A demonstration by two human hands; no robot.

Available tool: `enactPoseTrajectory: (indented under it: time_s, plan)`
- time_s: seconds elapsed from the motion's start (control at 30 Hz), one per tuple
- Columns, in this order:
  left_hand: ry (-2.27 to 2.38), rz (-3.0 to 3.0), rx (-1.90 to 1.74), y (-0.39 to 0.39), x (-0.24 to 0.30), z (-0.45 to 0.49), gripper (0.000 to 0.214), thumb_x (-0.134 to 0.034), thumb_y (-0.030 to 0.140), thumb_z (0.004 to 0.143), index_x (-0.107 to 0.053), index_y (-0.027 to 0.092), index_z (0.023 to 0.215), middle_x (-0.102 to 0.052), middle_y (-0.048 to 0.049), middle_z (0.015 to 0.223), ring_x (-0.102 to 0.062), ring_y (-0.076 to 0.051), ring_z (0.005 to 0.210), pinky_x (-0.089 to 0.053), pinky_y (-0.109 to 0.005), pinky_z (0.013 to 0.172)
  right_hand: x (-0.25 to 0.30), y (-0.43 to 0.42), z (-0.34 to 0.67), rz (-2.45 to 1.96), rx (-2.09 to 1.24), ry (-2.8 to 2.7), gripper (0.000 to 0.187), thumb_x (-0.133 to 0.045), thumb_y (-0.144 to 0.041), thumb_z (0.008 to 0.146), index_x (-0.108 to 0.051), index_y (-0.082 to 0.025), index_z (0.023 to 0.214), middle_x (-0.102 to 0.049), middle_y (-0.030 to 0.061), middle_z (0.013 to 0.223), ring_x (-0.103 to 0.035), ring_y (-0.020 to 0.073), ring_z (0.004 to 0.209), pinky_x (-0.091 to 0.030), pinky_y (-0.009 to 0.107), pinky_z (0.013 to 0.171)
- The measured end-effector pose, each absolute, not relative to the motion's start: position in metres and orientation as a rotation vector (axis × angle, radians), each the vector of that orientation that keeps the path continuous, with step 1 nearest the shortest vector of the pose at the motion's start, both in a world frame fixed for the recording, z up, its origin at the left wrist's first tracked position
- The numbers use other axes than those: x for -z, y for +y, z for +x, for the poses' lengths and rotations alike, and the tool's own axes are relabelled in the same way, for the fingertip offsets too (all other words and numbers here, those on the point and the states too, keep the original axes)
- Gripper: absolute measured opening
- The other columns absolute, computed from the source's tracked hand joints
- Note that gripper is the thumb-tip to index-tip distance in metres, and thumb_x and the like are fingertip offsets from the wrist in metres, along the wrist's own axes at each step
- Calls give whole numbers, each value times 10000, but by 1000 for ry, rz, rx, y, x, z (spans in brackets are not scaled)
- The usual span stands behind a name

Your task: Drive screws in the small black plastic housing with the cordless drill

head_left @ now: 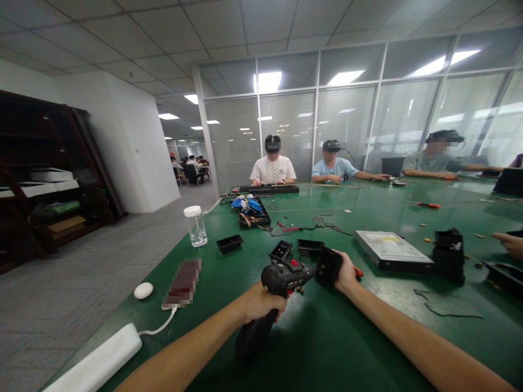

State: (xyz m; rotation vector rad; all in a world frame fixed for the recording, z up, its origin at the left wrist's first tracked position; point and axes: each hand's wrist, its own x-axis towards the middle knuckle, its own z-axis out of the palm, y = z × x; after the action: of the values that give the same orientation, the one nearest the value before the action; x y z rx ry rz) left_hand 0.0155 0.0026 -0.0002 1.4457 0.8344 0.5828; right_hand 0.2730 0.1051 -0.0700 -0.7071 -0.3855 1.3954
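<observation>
My left hand [258, 302] is wrapped round the grip of a black electric screwdriver [281, 279] with red details, its nose pointing right. My right hand [346, 272] is closed on a small black plastic part [329, 265] held against the screwdriver's tip, just above the green table [318, 337]. Something red shows behind my right hand.
Black plastic housings [229, 243], [309, 247], [449, 255] and a silver disc drive [390, 249] lie ahead. A clear jar [195, 226], a phone [183, 283] on a cable, a white power strip [98, 362] sit left. Three people sit at the far side; another person's hand [509, 243] rests at the right edge.
</observation>
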Motion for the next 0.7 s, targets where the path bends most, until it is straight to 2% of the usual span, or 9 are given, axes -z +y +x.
enactPoseTrajectory:
  time_s: [0.7]
  plan:
    - [841, 1430, -584, 3, 1, 16, 138, -498, 107, 519, -541, 125, 649, -505, 23, 581, -453, -82, 458, -359, -220, 453, 72, 106, 274, -688, -1397, -376, 168, -498, -284, 646, -608, -198, 739, -601, -10, 563, -548, 168, 485, -433, 292, 452]
